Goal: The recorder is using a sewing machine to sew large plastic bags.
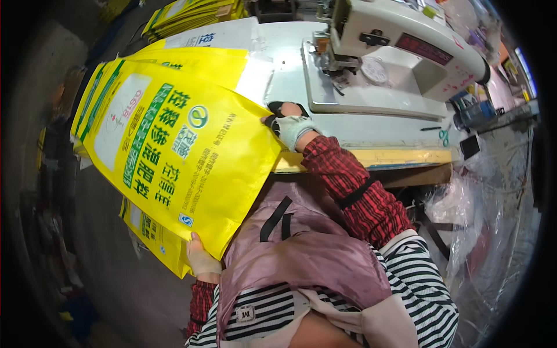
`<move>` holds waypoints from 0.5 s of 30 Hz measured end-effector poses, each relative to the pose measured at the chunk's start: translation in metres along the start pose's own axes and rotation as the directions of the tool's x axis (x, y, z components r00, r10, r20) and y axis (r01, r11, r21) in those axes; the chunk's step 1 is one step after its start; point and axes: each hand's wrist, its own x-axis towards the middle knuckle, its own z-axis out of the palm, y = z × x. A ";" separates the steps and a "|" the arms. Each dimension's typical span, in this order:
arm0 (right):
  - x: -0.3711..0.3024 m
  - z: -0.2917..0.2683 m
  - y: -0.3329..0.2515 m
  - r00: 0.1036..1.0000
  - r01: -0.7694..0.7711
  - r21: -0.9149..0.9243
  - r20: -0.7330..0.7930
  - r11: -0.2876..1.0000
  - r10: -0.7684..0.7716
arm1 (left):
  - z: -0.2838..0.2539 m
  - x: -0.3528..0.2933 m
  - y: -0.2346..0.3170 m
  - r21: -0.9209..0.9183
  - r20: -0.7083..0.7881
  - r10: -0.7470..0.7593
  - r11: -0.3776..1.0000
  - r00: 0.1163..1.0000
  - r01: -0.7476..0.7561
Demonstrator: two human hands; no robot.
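A large yellow bag point(241, 180) with green bands and printing slants across the left side, partly over the white table point(371, 130). My left hand point(203, 258) grips its lower edge near the corner, thumb on top and fingers hidden underneath. At the bag's upper right corner, my right hand point(293, 126), in a pale glove with black finger covers, is closed on the edge. More yellow bags point(217, 58) lie beneath it on the table, and another yellow bag point(154, 238) hangs below. Just beyond my right hand stands a white sewing machine point(400, 43).
A stack of folded yellow bags point(197, 20) sits at the far left. Right of the machine lie small teal scissors point(444, 137) and a flat black rectangular object point(470, 147). Clear plastic sheeting point(481, 232) hangs at the right. The table's front edge point(400, 156) is yellow.
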 end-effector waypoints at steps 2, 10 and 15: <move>0.005 0.015 0.008 0.994 0.002 -0.049 0.106 0.999 0.003 | 0.004 -0.001 0.002 0.099 -0.030 0.031 0.995 0.999 -0.028; -0.028 0.023 0.013 0.944 0.187 -0.062 -0.264 0.980 -0.197 | -0.020 0.008 -0.036 -0.269 -0.149 0.060 0.958 0.987 -0.099; -0.064 0.025 0.020 0.967 0.245 0.223 0.020 0.944 -0.256 | -0.045 -0.015 -0.035 0.993 0.113 0.336 -0.061 0.935 -0.098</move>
